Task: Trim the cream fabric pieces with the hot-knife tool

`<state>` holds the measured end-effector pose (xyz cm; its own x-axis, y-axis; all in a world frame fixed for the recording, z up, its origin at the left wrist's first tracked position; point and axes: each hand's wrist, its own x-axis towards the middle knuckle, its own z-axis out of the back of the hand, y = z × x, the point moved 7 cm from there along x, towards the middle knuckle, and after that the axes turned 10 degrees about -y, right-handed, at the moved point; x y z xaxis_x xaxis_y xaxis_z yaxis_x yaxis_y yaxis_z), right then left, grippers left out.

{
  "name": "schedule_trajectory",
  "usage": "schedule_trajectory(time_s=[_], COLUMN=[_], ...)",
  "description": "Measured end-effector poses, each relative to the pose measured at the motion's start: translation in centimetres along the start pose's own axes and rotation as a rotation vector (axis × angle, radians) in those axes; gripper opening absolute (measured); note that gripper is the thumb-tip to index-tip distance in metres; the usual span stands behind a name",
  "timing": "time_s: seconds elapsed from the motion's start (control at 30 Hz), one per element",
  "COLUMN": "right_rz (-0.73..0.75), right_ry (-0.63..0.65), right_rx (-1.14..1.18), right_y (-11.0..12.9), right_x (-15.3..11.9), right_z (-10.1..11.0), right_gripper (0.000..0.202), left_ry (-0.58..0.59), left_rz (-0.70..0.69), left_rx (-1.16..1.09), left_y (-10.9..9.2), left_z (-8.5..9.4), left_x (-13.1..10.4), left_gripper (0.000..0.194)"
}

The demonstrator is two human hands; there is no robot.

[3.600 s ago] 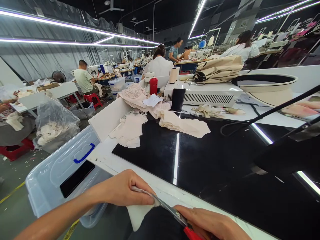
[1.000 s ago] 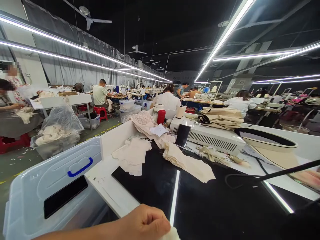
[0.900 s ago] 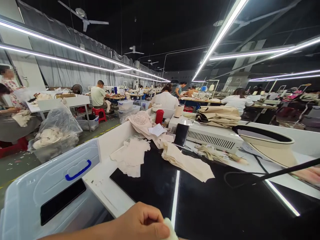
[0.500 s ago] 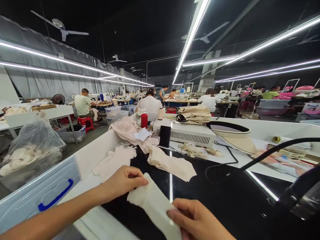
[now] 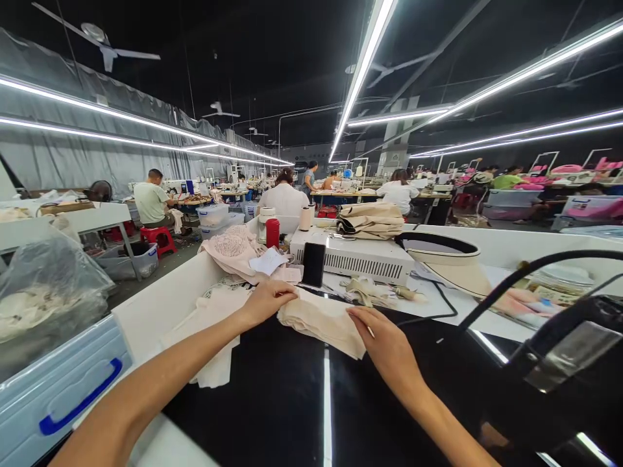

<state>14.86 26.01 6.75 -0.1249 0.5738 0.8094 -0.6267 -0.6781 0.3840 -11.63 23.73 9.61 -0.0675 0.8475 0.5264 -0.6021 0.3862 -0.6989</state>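
A stack of cream fabric pieces (image 5: 324, 324) lies on the black glossy tabletop in front of me. At its upper left corner, my left hand (image 5: 267, 301) pinches the fabric between thumb and fingertips. My right hand (image 5: 387, 337) is at the right end, its thumb and fingers closed on the edge of the top piece. How many layers they hold is hidden. Left of the stack, partly under my left forearm, lie other pale fabric pieces (image 5: 214, 370), one reaching onto the black surface.
Behind the stack are a phone (image 5: 313, 264), a white vented box (image 5: 360, 256) with folded cloth (image 5: 372, 220) on it, and a red thread spool (image 5: 272, 232). A beige visor (image 5: 448, 259) and a black bent tube (image 5: 516, 279) are to the right. A blue-handled bin (image 5: 73, 389) stands left.
The pale piece that was stretched between my hands has left them; a piece now extends from the left pile. Both hands have moved forward to the stack and taken hold of its ends.
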Motion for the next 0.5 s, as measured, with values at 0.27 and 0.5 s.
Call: schedule_trajectory(time_s=[0.27,0.5], right_rz=[0.152,0.169], right_ry=[0.251,0.249], right_rx=[-0.199,-0.375], right_y=[-1.1,0.4], right_x=[-3.1,-2.8], right_z=[-2.3,-1.8], right_gripper=[0.056,0.067], left_ry=[0.166,0.150], left_rz=[-0.094,-0.172], left_rx=[0.183,0.276], left_y=[2.5,0.1], left_z=[-1.0,-0.3], left_x=[-2.6,-2.1], left_gripper=[0.023,0.039])
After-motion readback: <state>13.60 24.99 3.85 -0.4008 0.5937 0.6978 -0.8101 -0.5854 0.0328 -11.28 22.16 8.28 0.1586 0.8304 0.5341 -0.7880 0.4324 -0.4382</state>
